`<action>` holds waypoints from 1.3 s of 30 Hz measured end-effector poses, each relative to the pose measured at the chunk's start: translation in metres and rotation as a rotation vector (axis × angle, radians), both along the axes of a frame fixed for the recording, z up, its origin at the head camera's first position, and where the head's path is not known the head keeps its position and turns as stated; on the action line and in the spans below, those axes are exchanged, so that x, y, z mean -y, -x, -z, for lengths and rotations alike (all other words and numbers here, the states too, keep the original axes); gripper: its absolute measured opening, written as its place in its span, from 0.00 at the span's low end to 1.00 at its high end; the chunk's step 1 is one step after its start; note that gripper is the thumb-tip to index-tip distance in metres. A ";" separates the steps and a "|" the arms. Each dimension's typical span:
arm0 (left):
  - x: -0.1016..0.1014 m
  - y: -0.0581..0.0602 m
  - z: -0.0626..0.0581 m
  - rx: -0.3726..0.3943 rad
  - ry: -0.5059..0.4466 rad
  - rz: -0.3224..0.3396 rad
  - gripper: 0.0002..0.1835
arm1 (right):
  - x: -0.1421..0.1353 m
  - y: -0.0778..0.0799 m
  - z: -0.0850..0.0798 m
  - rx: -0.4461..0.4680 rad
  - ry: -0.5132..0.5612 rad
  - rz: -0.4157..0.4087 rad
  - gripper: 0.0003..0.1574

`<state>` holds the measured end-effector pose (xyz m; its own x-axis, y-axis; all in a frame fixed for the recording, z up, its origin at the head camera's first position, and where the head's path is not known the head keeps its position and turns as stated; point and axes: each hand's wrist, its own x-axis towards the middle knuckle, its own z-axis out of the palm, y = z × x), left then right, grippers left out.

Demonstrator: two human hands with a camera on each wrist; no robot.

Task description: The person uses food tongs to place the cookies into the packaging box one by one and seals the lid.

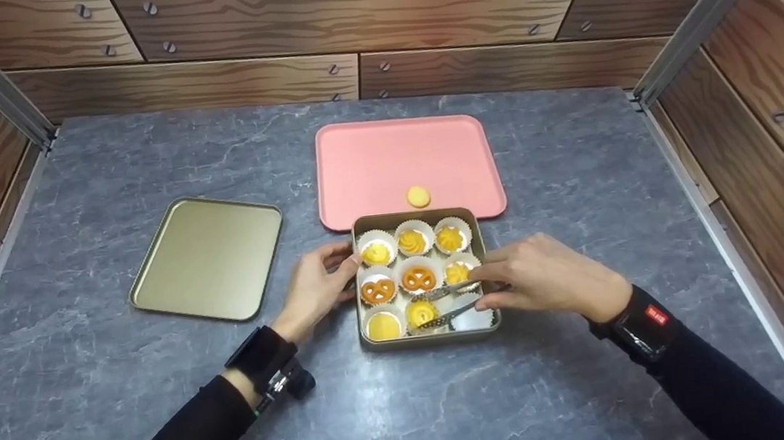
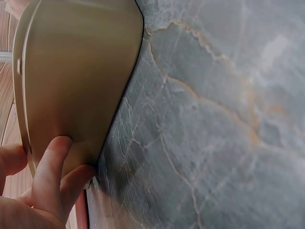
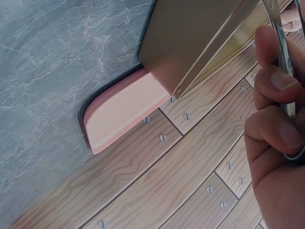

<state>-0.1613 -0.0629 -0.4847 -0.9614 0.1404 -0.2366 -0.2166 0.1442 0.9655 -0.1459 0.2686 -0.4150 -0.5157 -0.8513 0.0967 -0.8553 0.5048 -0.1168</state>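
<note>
A gold cookie tin (image 1: 434,339) holds rows of white paper cups with cookies. My left hand (image 1: 319,286) grips the tin's left wall, thumb at the rim and fingers on the outside, as the left wrist view shows. My right hand (image 1: 544,277) holds metal tongs (image 1: 456,311) over the tin's front right part. The tongs' two arms lie spread on either side of a round yellow cookie (image 1: 421,312) in the front middle cup. Pretzel-shaped cookies (image 1: 418,278) sit in the middle row. The front right paper cup (image 1: 472,319) shows bare white.
Behind the tin lies a pink tray (image 1: 399,153) with one round cookie (image 1: 418,197) near its front edge. The tin's gold lid (image 1: 210,257) lies to the left on the grey marbled table (image 1: 560,158). Wood-patterned walls (image 1: 254,16) enclose the back and sides.
</note>
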 end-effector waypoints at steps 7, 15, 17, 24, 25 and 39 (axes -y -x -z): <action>0.000 0.000 0.000 -0.002 -0.022 0.007 0.24 | 0.000 0.000 0.001 -0.004 -0.013 0.013 0.27; 0.000 0.000 -0.001 -0.009 -0.033 0.010 0.24 | -0.004 0.000 0.000 0.003 0.014 0.027 0.27; 0.000 0.000 -0.001 -0.014 -0.028 0.009 0.24 | -0.005 0.000 -0.001 0.001 0.028 0.035 0.26; 0.000 0.000 -0.001 -0.006 -0.017 0.002 0.23 | -0.011 0.007 -0.006 -0.001 0.120 0.115 0.25; 0.000 0.000 0.000 -0.003 -0.016 0.002 0.24 | -0.012 0.008 -0.006 0.001 0.137 0.134 0.24; 0.000 0.001 0.000 0.000 -0.015 0.006 0.25 | -0.012 0.032 -0.006 -0.035 0.336 0.438 0.27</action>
